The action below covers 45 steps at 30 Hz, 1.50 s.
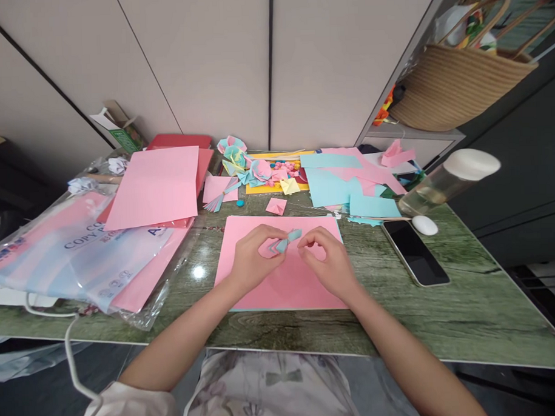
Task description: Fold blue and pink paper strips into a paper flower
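Between the thumb and fingers of my left hand (258, 257) is a small folded paper piece (288, 240) in light blue and pink. My right hand (329, 261) is close by on its right, thumb and fingertips drawn together in a pinch. Whatever those fingertips hold, if anything, is too small to make out. Both hands are above a stack of pink paper sheets (280, 293) lying flat on the green wood-grain table (482, 322). Just beyond the stack lies a small folded pink paper square (276, 206).
Plastic-wrapped copy paper (101, 256) and a loose pink sheet (156, 182) cover the left side. Paper flowers (234, 155) and a yellow tray (254, 188) stand at the back. Blue paper (372, 204), a phone (415, 252), a white egg-shaped object (425, 225) and a bottle (440, 184) are right.
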{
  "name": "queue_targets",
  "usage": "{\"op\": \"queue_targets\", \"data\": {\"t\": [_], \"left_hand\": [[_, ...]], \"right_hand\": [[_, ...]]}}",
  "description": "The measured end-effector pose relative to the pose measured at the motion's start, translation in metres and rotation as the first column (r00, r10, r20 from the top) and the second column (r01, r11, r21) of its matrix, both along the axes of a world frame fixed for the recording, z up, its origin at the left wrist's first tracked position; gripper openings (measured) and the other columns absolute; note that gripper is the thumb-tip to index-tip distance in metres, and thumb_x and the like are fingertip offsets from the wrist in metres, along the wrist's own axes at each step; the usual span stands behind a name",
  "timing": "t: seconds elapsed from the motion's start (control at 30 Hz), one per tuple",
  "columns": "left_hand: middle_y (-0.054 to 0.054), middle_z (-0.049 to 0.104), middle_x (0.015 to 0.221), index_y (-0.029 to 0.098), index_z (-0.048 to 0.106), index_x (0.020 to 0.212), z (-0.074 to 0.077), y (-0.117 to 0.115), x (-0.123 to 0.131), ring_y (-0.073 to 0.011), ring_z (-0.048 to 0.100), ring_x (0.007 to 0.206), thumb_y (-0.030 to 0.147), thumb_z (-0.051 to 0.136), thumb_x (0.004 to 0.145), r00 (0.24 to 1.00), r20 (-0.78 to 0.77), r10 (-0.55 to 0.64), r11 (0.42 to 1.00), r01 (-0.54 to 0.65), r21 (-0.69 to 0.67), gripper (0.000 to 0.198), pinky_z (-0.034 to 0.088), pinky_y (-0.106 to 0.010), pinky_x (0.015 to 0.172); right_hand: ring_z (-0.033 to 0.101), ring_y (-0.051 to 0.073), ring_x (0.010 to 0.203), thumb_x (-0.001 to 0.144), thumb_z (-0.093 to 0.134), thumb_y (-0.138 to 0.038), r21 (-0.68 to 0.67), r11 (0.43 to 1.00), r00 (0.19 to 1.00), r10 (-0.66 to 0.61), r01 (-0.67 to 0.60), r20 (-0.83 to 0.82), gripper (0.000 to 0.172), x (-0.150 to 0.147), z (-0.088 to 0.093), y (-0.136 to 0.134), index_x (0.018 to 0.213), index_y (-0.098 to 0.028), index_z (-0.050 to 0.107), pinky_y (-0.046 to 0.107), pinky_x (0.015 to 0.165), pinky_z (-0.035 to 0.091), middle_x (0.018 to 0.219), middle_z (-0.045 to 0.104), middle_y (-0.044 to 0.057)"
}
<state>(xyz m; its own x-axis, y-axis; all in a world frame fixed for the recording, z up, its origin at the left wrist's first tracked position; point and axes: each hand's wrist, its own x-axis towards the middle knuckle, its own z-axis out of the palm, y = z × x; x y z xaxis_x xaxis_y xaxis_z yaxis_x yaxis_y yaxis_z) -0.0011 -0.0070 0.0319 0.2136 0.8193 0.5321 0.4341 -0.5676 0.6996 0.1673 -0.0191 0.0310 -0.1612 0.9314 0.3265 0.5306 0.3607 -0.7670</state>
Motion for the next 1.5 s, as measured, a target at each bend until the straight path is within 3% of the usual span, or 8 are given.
{"op": "queue_targets", "data": {"t": [0.27,0.5,0.8,1.07,1.17,1.27,1.37,1.5], "left_hand": [[-0.003,0.063,0.091,0.020,0.058,0.089,-0.008,-0.001,0.000,-0.0136,0.057,0.087,0.007,0.053,0.067,0.991,-0.066,-0.115,0.988,0.121,0.093,0.026,0.045,-0.027,0.078],[-0.003,0.061,0.097,0.020,0.056,0.097,-0.005,0.001,-0.001,-0.0147,0.054,0.093,0.000,0.052,0.062,0.971,-0.043,-0.237,0.971,0.235,-0.047,0.041,0.043,-0.030,0.082],[-0.001,0.063,0.088,0.020,0.059,0.091,0.000,0.000,0.000,-0.0124,0.057,0.082,0.005,0.053,0.066,0.973,0.001,-0.233,0.961,0.230,-0.155,0.030,0.044,-0.025,0.077],[-0.002,0.064,0.081,0.016,0.061,0.083,0.008,0.001,0.000,-0.0127,0.057,0.075,0.013,0.059,0.065,0.960,0.082,-0.268,0.893,0.280,-0.354,0.019,0.045,-0.024,0.073],[-0.005,0.063,0.082,0.014,0.058,0.080,0.004,0.004,0.001,-0.0138,0.058,0.076,0.017,0.061,0.065,0.936,0.279,-0.214,0.848,0.320,-0.422,0.016,0.046,-0.027,0.074],[-0.006,0.063,0.085,0.013,0.056,0.080,-0.001,0.007,0.002,-0.0151,0.060,0.077,0.021,0.064,0.064,0.888,0.438,-0.137,0.811,0.355,-0.466,0.019,0.048,-0.030,0.075],[-0.005,0.064,0.083,0.014,0.057,0.080,-0.005,0.008,0.003,-0.0154,0.061,0.076,0.023,0.066,0.062,0.872,0.481,-0.086,0.796,0.351,-0.493,0.022,0.049,-0.031,0.075],[-0.004,0.064,0.082,0.014,0.057,0.077,-0.005,0.006,0.004,-0.0150,0.061,0.075,0.022,0.067,0.061,0.870,0.485,-0.087,0.803,0.349,-0.484,0.020,0.049,-0.030,0.074]], "right_hand": [[0.049,0.016,0.078,0.075,0.051,-0.016,0.017,1.000,1.000,-0.014,0.014,0.009,0.006,-0.007,0.000,-0.004,0.076,-0.021,0.055,0.031,0.072,0.038,0.078,0.054,0.002],[0.047,0.013,0.070,0.071,0.048,-0.008,-0.052,0.997,0.996,0.046,-0.050,-0.079,0.012,-0.005,-0.003,-0.002,0.067,-0.019,0.047,0.026,0.064,0.036,0.072,0.049,-0.001],[0.044,0.012,0.069,0.071,0.045,-0.009,-0.134,0.984,0.988,0.104,-0.118,-0.110,0.011,-0.003,-0.002,-0.001,0.066,-0.019,0.044,0.024,0.062,0.034,0.070,0.046,-0.001],[0.043,0.011,0.063,0.075,0.046,-0.016,-0.370,0.875,0.949,0.271,-0.314,-0.164,0.008,0.012,0.003,0.009,0.068,-0.018,0.048,0.024,0.059,0.034,0.067,0.048,-0.003],[0.048,0.012,0.068,0.077,0.048,-0.019,-0.270,0.927,0.962,0.228,-0.261,-0.150,0.006,0.011,0.006,0.008,0.072,-0.019,0.052,0.026,0.062,0.038,0.072,0.052,-0.001],[0.051,0.015,0.078,0.075,0.054,-0.023,-0.016,0.995,0.993,0.096,-0.097,-0.064,0.007,0.007,0.007,0.003,0.080,-0.021,0.058,0.030,0.070,0.041,0.081,0.055,0.002],[0.053,0.017,0.082,0.074,0.056,-0.022,0.213,0.977,0.999,0.005,-0.015,0.046,0.012,0.004,0.004,-0.002,0.085,-0.023,0.061,0.033,0.074,0.041,0.083,0.056,0.004],[0.053,0.017,0.079,0.073,0.057,-0.018,0.368,0.930,0.990,-0.068,0.019,0.121,0.016,0.002,-0.003,-0.004,0.088,-0.023,0.061,0.033,0.072,0.040,0.081,0.058,0.004]]}}
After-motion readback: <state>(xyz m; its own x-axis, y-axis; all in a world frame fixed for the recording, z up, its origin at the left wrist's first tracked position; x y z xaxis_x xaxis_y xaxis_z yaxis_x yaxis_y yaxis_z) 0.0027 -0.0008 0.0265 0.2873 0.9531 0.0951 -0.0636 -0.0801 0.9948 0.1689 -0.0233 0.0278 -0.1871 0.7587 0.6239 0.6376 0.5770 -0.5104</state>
